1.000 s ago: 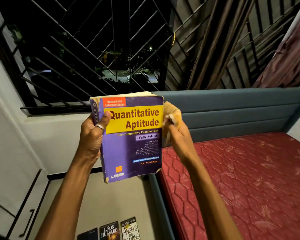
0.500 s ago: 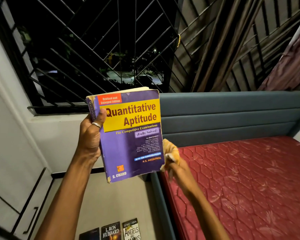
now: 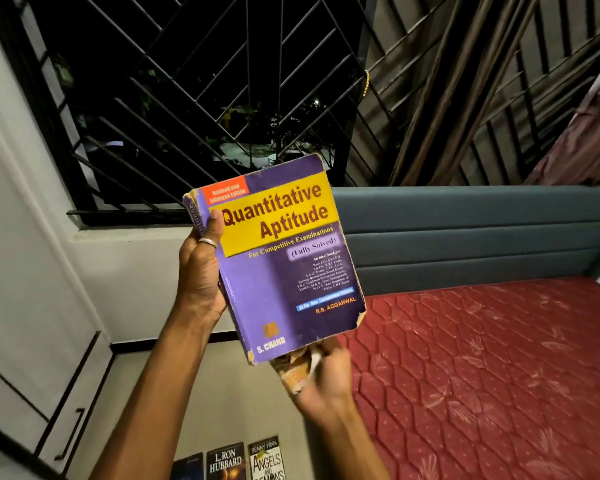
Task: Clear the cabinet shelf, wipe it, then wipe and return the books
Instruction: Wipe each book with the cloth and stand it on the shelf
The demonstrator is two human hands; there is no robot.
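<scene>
The left hand (image 3: 201,271) grips a thick purple book (image 3: 284,271) by its spine edge, thumb laid across the front cover beside the yellow title panel, a ring on that thumb. The book is held up in the air in front of the window grille (image 3: 194,98), front cover facing the person, tilted so its top leans to the left. Cover corners and spine are worn and frayed.

The right hand (image 3: 326,382) is just below the book's lower edge, fingers curled round a bunched yellowish cloth (image 3: 297,368). The cloth touches the bottom edge of the book. This hand is blurred; the finer finger positions cannot be made out.

Three more books (image 3: 245,460) lie flat on the floor (image 3: 243,403) at the bottom of the view, side by side, covers up, between the two forearms. Only their upper parts show.

To the right is a bed with a red quilted mattress (image 3: 482,375) and a grey-blue padded headboard (image 3: 465,237) running under the window. A dark reddish curtain (image 3: 582,140) hangs at the upper right. White cabinet fronts with a dark handle (image 3: 71,434) stand at the lower left.
</scene>
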